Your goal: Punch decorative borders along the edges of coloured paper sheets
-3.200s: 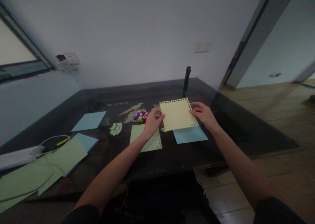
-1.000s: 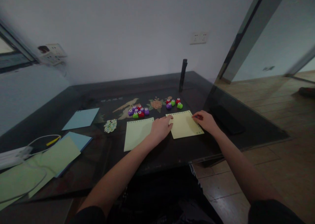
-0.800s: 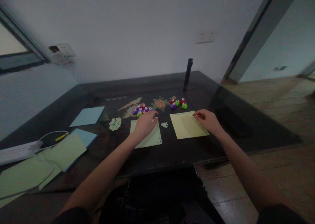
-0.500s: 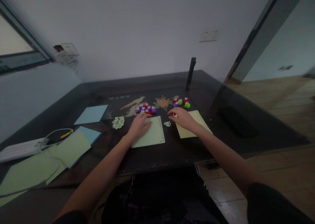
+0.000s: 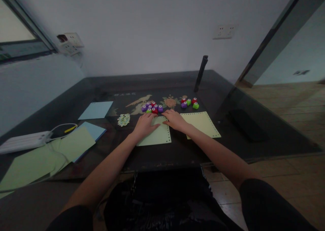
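Observation:
A pale green sheet [image 5: 160, 136] with holes down its right edge lies in front of me. My left hand [image 5: 145, 125] lies flat on its left side, thumb apart from the fingers. Over the upper right corner, my right hand [image 5: 175, 120] has its fingertips at the top edge, thumb apart from the fingers. Just beyond the fingers sits a cluster of small red, purple and green pieces [image 5: 148, 106] with white eye-like spots. A pale yellow sheet [image 5: 203, 123] with punched edges lies right of my right hand. Left of my left hand is a pile of small whitish-green flowery pieces [image 5: 124, 120].
More coloured pieces [image 5: 188, 102] stand at the back right, near an upright black stick [image 5: 201, 73]. A blue sheet [image 5: 95, 110], stacked papers [image 5: 76, 141] and a white power strip [image 5: 24, 142] with cables lie left. A dark flat object [image 5: 246, 124] lies right.
My right hand has moved left from the yellow sheet onto the green sheet's upper right corner. The little pale pieces between the sheets are now hidden. My left hand stays on the green sheet.

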Available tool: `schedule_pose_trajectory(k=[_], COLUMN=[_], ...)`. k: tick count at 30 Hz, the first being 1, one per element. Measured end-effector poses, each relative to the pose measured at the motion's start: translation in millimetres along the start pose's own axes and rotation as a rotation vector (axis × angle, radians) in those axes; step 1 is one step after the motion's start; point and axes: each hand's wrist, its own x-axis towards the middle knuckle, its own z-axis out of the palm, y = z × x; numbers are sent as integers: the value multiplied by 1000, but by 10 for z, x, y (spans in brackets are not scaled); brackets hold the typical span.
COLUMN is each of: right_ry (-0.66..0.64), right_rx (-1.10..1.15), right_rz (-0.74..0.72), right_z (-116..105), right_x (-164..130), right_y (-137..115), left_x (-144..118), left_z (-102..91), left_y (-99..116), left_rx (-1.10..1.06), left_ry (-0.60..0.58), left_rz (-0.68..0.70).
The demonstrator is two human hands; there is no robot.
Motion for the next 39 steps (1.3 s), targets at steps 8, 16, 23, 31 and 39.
schedule_pose_trajectory(k=[8, 16, 23, 31, 39], right_ry=[-14, 25, 12, 79, 78], right_rx=[-7, 38, 45, 87, 105], right_rz=[14, 37, 46, 69, 95], right_z=[5, -19, -24, -2, -15], right_x=[4, -28, -34, -29, -39], right_y=[-13, -38, -34, -16, -31], left_x=[6, 10, 10, 7, 11], left_z=[8, 4, -18, -39, -17], left_y=[-9, -16, 7, 31, 5], left_rx=[21, -7, -28, -28, -15], left_ry=[7, 9, 3, -9, -15], left_rz=[12, 12, 9, -1, 14])
